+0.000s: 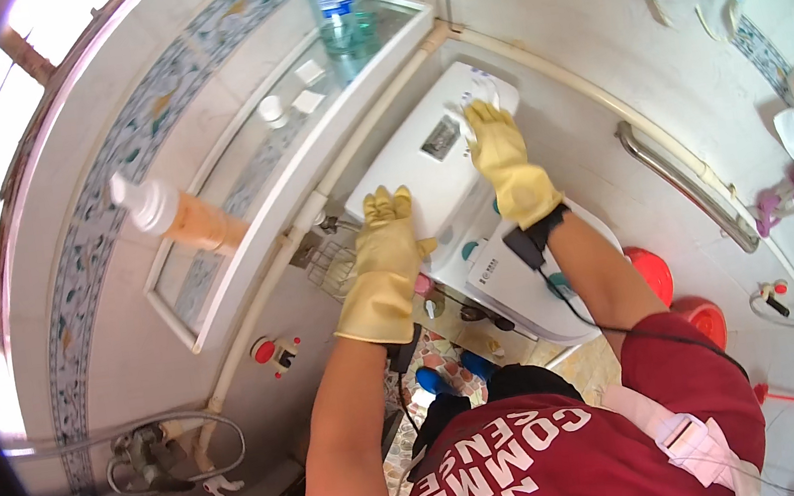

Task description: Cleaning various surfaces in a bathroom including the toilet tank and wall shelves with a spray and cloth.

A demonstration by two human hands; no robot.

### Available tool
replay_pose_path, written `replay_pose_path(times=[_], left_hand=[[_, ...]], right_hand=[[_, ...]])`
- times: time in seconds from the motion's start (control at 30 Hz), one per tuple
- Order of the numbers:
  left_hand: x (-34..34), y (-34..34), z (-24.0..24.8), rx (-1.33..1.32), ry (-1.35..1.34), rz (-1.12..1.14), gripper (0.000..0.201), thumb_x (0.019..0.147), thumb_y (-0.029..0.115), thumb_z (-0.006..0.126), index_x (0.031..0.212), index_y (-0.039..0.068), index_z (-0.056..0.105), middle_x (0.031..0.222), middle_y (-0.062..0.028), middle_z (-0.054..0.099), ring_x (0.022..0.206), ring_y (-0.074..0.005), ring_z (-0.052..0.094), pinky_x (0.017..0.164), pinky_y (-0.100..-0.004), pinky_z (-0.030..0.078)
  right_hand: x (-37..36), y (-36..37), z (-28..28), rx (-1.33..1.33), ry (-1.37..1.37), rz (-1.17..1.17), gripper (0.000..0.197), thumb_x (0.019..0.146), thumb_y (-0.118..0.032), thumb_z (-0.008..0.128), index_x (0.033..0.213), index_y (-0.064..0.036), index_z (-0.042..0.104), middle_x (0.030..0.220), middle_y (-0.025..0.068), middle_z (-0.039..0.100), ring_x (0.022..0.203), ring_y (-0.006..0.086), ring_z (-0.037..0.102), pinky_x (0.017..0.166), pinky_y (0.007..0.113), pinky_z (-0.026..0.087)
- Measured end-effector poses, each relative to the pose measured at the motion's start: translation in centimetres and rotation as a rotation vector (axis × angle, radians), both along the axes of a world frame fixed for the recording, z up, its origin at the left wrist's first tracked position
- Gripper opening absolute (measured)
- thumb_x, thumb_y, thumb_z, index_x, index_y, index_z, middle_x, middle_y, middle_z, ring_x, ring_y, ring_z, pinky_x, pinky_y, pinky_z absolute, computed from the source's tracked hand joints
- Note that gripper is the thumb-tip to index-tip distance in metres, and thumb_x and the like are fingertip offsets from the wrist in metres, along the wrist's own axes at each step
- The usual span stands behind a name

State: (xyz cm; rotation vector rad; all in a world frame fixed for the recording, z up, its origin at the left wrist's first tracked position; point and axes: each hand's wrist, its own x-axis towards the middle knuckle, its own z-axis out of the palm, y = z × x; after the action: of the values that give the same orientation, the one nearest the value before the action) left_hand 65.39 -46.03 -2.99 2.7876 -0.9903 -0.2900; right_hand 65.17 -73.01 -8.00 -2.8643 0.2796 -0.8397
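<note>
I have the yellow-gloved right hand (pixel 505 155) at the far right end of the white tank (pixel 440 192), its fingertips laid on a crumpled white cloth (pixel 481 93). It could be tissue; I cannot tell which. Nor can I tell whether those fingers pinch it or only press it down, because the glove covers most of the contact.

My left hand (pixel 389 244) grasps nothing that I can see. Its fingers lie straight and close together on the near left end of the tank top, with the thumb out to the side along the front edge.

What I read most carefully is the line between the two hands. The tank's long axis runs slantwise, from the left hand up and away to the right hand, and the cloth sits at its far end, just beyond the right palm. The grey flush button (pixel 441 139) lies between them, left of the right hand and a little closer to me than the cloth. The right hand is nearer to it, so I judge that any slide along the length from there meets the button first.
</note>
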Motion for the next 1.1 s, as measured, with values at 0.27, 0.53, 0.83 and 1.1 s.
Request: replay_pose_path(times=[0.27,0.53,0.83,1.1], left_hand=[[-1.6,2.1,1.0,-0.074,-0.036,0.075,0.074,0.083,0.027,0.074,0.147,-0.002,0.052,0.166,-0.0226,0.032,0.153,-0.037,0.032,0.123,-0.0403,0.034],[-7.2,8.6,12.1,-0.498,-0.24,0.149,0.019,0.094,0.02,0.067,0.106,0.009,0.075,0.095,-0.0189,0.073,0.087,-0.0398,0.072,0.078,-0.0447,0.059],[-0.4,15.4,20.4,-0.935,-0.832,0.625,0.049,0.083,0.03,0.082,0.119,-0.001,0.069,0.095,-0.0207,0.075,0.078,-0.0301,0.071,0.073,-0.04,0.055],[0.3,15.5,22.1,-1.104,-0.074,0.522,0.043,0.088,0.028,0.081,0.116,-0.003,0.068,0.096,-0.0148,0.075,0.088,-0.0256,0.072,0.082,-0.039,0.055]], right_hand=[[-6.4,13.0,0.7,0.098,-0.088,0.496,0.047,0.085,-0.009,0.054,0.129,-0.0024,0.066,0.131,0.0197,0.068,0.123,0.0359,0.064,0.108,0.045,0.047],[-5.4,10.1,0.6,0.063,0.006,0.544,0.038,0.083,-0.007,0.058,0.119,-0.0054,0.072,0.121,0.0177,0.072,0.117,0.0346,0.066,0.103,0.045,0.05],[-7.5,16.4,5.6,1.129,0.333,0.537,0.023,0.1,-0.013,0.066,0.12,-0.0027,0.07,0.102,0.0014,0.071,0.092,0.0099,0.062,0.082,0.027,0.049],[-7.9,20.9,21.0,1.332,-0.341,0.687,0.026,0.102,-0.015,0.067,0.123,0.001,0.067,0.107,0.0012,0.069,0.097,0.0075,0.059,0.085,0.025,0.049]])
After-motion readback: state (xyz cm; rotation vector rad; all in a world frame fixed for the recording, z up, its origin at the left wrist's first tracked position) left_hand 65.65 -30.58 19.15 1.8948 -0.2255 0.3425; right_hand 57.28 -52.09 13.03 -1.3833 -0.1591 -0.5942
